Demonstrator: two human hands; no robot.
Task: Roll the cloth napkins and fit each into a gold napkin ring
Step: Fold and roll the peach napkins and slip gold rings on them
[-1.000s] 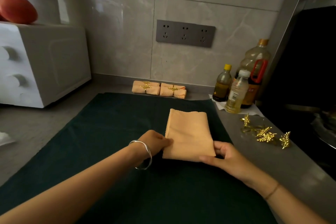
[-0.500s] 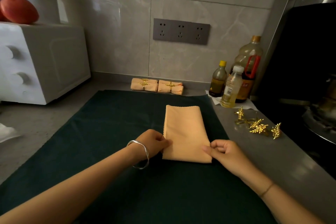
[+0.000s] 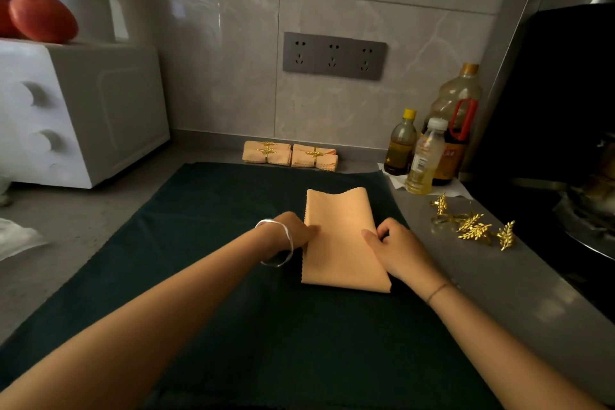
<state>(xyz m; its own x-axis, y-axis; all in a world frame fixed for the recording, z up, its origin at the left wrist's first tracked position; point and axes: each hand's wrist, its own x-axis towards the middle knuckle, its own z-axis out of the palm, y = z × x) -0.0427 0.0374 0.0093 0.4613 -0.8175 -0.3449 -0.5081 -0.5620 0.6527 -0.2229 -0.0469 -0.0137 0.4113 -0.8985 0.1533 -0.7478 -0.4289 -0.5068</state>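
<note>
**Head view.**

- **Item:** folded peach cloth napkin (image 3: 342, 243), laid flat as a long rectangle on a dark green cloth mat (image 3: 199, 276), just right of the mat's centre.
- **Left hand** (image 3: 293, 230): set at the napkin's 9 o'clock edge, which is pinched by curled fingers.
- **Right hand** (image 3: 396, 250): set at the 3 o'clock edge, thumb laid on top, the edge pinched.
- **Loose gold leaf-shaped napkin rings** (image 3: 472, 226): grouped on the grey bench (image 3: 499, 276) at 3 o'clock, apart from the napkin.
- **Ringed peach napkin rolls** (image 3: 289, 156): stowed at 12 o'clock by the wall.
- **Step judged:** folding finished, rolling not yet begun.
- **Next move judged:** the napkin is to be rolled tight and even, then kept closed while a ring is fetched.
</note>
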